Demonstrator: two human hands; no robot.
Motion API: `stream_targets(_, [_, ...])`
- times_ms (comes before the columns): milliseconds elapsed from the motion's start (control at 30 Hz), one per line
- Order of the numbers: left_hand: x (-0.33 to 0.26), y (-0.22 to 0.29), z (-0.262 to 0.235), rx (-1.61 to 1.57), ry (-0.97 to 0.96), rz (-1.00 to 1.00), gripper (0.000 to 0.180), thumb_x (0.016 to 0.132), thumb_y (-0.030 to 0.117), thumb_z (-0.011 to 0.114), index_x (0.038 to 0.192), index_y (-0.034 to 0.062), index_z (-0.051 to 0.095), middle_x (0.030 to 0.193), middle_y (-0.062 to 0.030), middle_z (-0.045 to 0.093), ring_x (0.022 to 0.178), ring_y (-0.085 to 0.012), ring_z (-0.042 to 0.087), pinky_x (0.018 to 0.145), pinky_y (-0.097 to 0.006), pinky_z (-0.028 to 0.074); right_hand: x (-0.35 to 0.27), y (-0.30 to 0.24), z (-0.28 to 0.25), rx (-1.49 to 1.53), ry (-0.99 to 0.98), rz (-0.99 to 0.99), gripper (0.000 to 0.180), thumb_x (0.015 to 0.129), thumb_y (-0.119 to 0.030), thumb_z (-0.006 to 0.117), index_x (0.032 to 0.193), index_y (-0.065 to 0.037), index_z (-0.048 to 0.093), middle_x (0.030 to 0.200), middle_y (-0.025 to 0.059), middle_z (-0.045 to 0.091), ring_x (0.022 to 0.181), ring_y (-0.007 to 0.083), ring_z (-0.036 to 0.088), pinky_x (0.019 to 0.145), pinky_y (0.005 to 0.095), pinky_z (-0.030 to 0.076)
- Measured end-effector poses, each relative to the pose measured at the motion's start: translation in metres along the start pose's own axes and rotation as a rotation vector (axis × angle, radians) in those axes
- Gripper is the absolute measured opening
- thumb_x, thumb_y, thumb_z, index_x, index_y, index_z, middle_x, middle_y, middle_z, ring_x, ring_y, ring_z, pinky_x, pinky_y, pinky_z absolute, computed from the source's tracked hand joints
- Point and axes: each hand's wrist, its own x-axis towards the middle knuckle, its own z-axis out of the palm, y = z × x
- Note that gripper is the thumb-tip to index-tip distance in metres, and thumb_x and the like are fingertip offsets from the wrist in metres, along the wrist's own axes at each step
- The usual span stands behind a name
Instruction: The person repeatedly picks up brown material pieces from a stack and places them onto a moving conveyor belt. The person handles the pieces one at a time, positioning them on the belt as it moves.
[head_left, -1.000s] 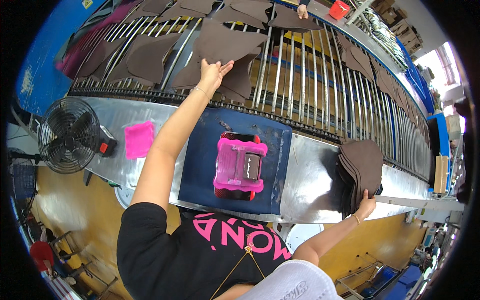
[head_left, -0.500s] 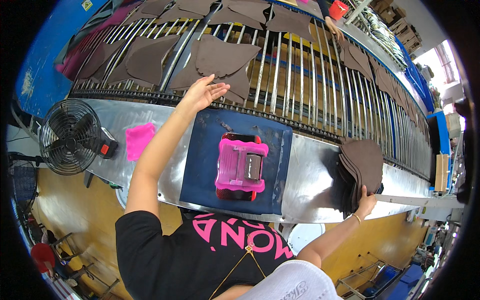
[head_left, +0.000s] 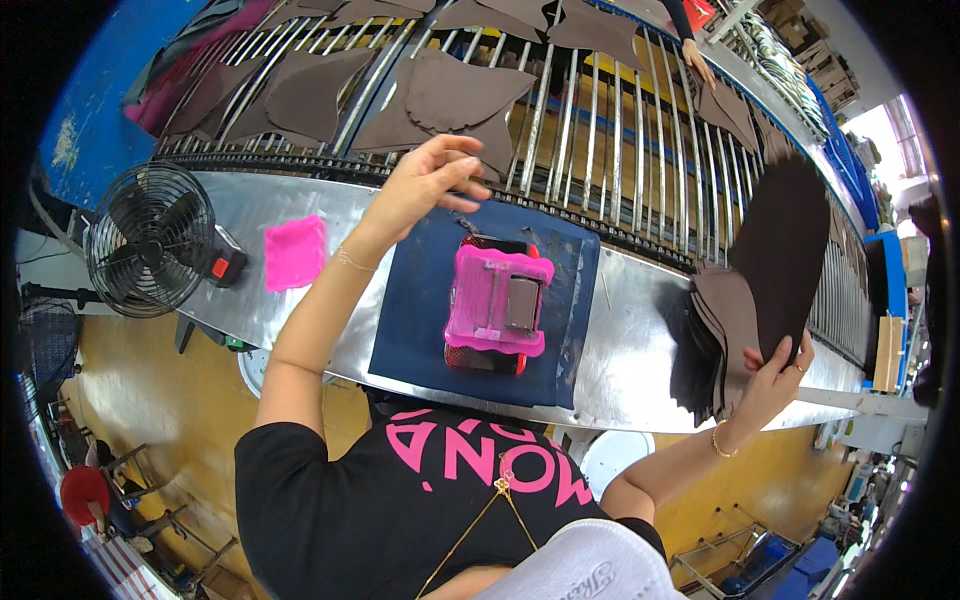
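My right hand (head_left: 770,385) pinches the lower end of a dark brown cut piece (head_left: 785,245) of sheet material, which stands up from the stack. Beside it on the metal table lies the stack of similar brown pieces (head_left: 722,320), fanned at its edges. My left hand (head_left: 440,180), holding nothing, hovers near the roller conveyor's close edge with its fingers apart and slightly curled. In front of me a pink wavy-edged holder (head_left: 495,300) rests on a black and red base (head_left: 490,360), with a small dark block (head_left: 521,302) on its right side. Under them lies a dark blue mat (head_left: 410,340).
Brown cut pieces (head_left: 455,90) lie on the conveyor's metal rollers (head_left: 590,140) beyond the table. A black fan (head_left: 150,245) and a pink tray (head_left: 295,252) are on the left. Across the conveyor, another person's hand (head_left: 698,62) reaches toward pieces.
My right hand has lifted one brown piece up off the stack. My left hand has moved slightly right, its fingers more curled. The view has shifted a little.
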Motion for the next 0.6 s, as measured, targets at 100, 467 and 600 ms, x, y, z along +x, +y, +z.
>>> stream_targets(100, [0.004, 0.002, 0.035, 0.219, 0.026, 0.396, 0.050, 0.089, 0.023, 0.062, 0.129, 0.0020, 0.043, 0.115, -0.0142, 0.055, 0.097, -0.0206, 0.062, 0.080, -0.031, 0.054, -0.022, -0.026, 0.018, 0.452, -0.077, -0.105, 0.029, 0.096, -0.014, 0.049, 0.121, -0.001, 0.041, 0.085, 0.0158, 0.062, 0.049, 0.0177, 0.061, 0.043, 0.0244, 0.047])
stream_targets(467, [-0.088, 0.075, -0.029, 0.345, 0.202, 0.309, 0.022, 0.090, 0.019, 0.060, 0.098, -0.0018, 0.060, 0.065, -0.0052, 0.061, 0.056, -0.0114, 0.062, 0.044, -0.021, 0.045, -0.103, -0.057, 0.123, 0.658, -0.771, -0.274, 0.010, 0.078, -0.005, 0.070, 0.086, 0.002, 0.068, 0.082, 0.0127, 0.068, 0.076, 0.0206, 0.064, 0.070, 0.0289, 0.047])
stream_targets(600, [-0.111, 0.089, -0.042, 0.431, 0.337, 0.402, 0.016, 0.087, 0.011, 0.065, 0.096, -0.0011, 0.062, 0.069, -0.0040, 0.062, 0.055, -0.0099, 0.060, 0.048, -0.020, 0.045, -0.110, -0.070, 0.137, 0.560, -0.810, -0.580, 0.007, 0.078, 0.000, 0.071, 0.083, 0.001, 0.067, 0.082, 0.0073, 0.069, 0.074, 0.0133, 0.064, 0.068, 0.0248, 0.048])
